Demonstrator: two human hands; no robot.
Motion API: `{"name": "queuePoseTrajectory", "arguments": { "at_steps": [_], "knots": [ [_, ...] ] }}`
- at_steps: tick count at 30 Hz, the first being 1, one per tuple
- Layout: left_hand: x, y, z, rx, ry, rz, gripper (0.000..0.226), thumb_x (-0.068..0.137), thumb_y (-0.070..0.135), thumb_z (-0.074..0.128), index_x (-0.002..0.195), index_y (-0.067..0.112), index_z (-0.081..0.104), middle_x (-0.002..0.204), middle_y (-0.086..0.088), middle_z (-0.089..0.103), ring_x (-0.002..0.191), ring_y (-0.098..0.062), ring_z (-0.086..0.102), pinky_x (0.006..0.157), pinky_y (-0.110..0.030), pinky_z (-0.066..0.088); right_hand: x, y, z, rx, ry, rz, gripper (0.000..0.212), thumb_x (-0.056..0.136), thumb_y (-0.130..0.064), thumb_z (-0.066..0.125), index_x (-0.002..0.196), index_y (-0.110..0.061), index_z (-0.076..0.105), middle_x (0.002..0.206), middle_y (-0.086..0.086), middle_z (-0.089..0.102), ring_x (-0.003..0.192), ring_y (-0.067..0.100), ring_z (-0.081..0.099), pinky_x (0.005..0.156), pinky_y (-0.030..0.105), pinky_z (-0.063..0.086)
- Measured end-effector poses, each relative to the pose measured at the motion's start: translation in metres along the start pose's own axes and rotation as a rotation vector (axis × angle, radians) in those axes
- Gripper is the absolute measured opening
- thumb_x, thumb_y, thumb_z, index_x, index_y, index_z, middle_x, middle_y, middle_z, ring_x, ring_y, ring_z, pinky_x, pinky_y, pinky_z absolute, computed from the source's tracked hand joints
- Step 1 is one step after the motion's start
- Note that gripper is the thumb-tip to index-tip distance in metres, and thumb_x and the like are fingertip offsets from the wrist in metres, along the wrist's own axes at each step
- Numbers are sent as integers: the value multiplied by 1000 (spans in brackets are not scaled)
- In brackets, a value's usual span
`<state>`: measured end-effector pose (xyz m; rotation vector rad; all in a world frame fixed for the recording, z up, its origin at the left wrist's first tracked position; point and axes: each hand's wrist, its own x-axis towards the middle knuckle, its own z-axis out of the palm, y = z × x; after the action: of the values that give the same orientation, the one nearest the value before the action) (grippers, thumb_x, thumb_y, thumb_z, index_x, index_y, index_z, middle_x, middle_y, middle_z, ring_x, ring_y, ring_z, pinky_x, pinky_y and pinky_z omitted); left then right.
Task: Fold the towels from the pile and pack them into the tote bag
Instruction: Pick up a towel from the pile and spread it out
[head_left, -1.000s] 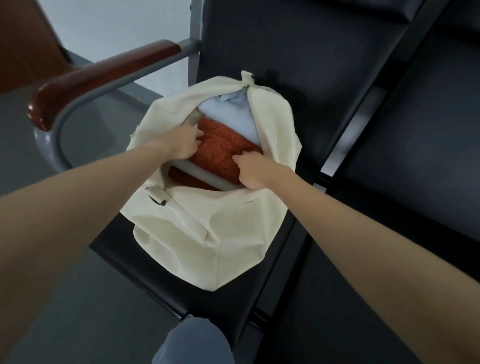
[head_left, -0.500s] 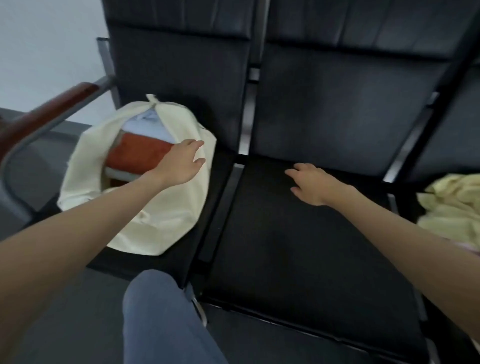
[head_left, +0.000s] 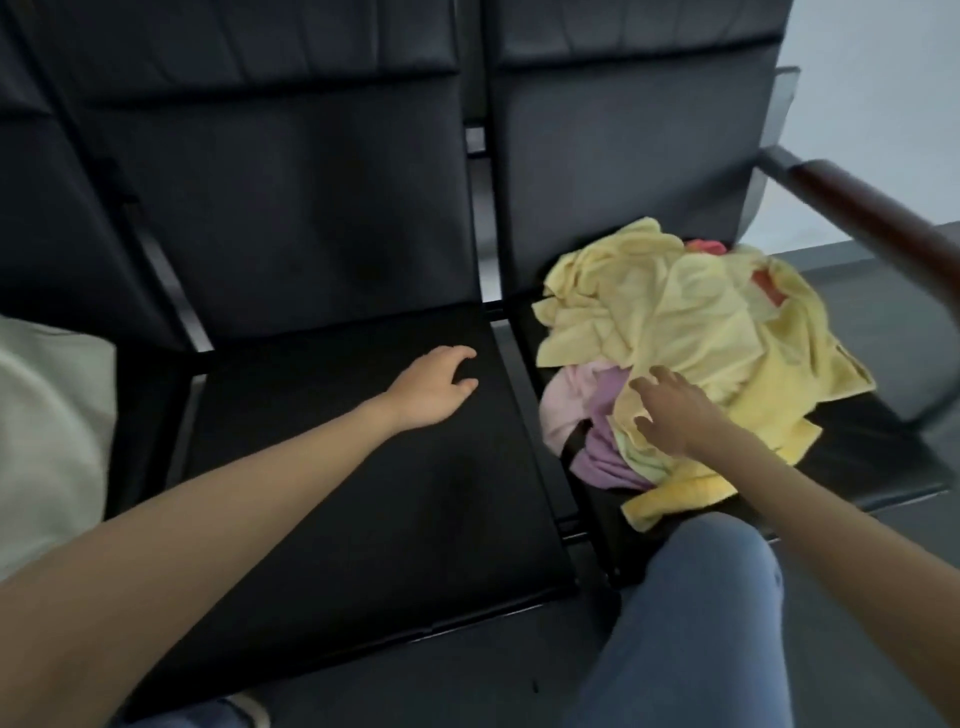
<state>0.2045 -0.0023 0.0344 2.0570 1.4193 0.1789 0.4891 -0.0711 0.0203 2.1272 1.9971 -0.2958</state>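
A crumpled pile of towels (head_left: 691, 332) lies on the right-hand seat, mostly pale yellow, with a purple towel (head_left: 602, 441), a pink one (head_left: 563, 405) and a bit of red showing underneath. My right hand (head_left: 672, 410) reaches over the pile's near left side, fingers spread and touching the yellow cloth. My left hand (head_left: 434, 384) hovers over the middle seat (head_left: 363, 493), fingers loosely bent, holding nothing. The cream tote bag (head_left: 47, 441) shows only partly at the far left edge; its contents are hidden.
A row of black seats with tall backrests fills the view. A brown wooden armrest (head_left: 878, 228) on a grey metal frame borders the right seat. My knee in blue jeans (head_left: 696, 613) is just in front of the pile. Grey floor lies below.
The view swung right from the tote bag to the towel pile. Both hands left the bag; my right hand moved onto the pile, my left hand over the middle seat.
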Motion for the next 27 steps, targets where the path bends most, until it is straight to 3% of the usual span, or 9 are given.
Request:
{"name": "queuePoseTrajectory", "arguments": {
  "at_steps": [4,6,8,11,13,16,20,24,27],
  "knots": [
    [36,51,59,-101,-57,37,33,98,22,51,129,14,53,124,-5,56,113,-20,55,94,-30,43,-10,46,24,215,121,142,52,91,-14,52,140,-4,36,148,23,26,136,39,27,105,44,32],
    [51,69,90,-143,-103,44,9,98,17,47,103,14,54,103,-6,53,98,-18,53,83,-31,41,-14,60,36,354,194,163,50,89,-8,53,137,-1,39,141,25,33,128,42,34,101,45,34],
    [64,85,115,-216,-131,19,12,99,17,45,95,12,55,97,-6,52,93,-17,50,76,-29,38,-18,67,47,426,253,171,47,88,-5,53,133,0,43,130,24,41,119,42,40,96,45,37],
    [81,105,139,-336,-122,-50,28,100,21,46,109,-1,60,96,-6,55,93,-18,52,74,-25,36,-21,72,61,461,301,147,43,88,-5,54,130,0,47,122,21,45,114,39,44,94,43,38],
    [91,116,147,-419,-122,-102,32,98,27,51,118,2,58,103,-4,59,96,-17,55,79,-26,42,-20,74,68,506,324,140,41,88,-6,55,128,0,48,119,20,47,112,38,45,94,42,39],
    [103,130,156,-607,-94,-218,25,91,28,63,104,7,63,104,-9,66,100,-24,62,90,-36,50,-18,74,73,597,363,158,41,89,-8,55,129,-2,48,120,17,46,111,33,48,93,38,41],
    [105,154,139,-982,-16,-414,5,92,11,62,95,9,59,105,-14,66,98,-28,64,89,-39,55,-21,68,67,791,388,194,53,83,-18,67,131,-10,44,121,7,45,110,24,49,90,33,43],
    [80,174,90,-1256,-119,-334,11,93,1,58,102,-5,60,89,-17,67,77,-27,67,73,-39,59,-32,51,56,734,439,112,83,63,-40,84,131,-11,45,123,6,47,113,22,43,96,34,38],
    [45,181,60,-1260,-191,-257,6,93,-4,56,95,-6,61,83,-16,68,69,-23,69,70,-36,60,-34,31,47,668,619,99,58,73,-30,79,117,-3,52,109,11,53,102,28,48,88,34,37]
  ]
}}
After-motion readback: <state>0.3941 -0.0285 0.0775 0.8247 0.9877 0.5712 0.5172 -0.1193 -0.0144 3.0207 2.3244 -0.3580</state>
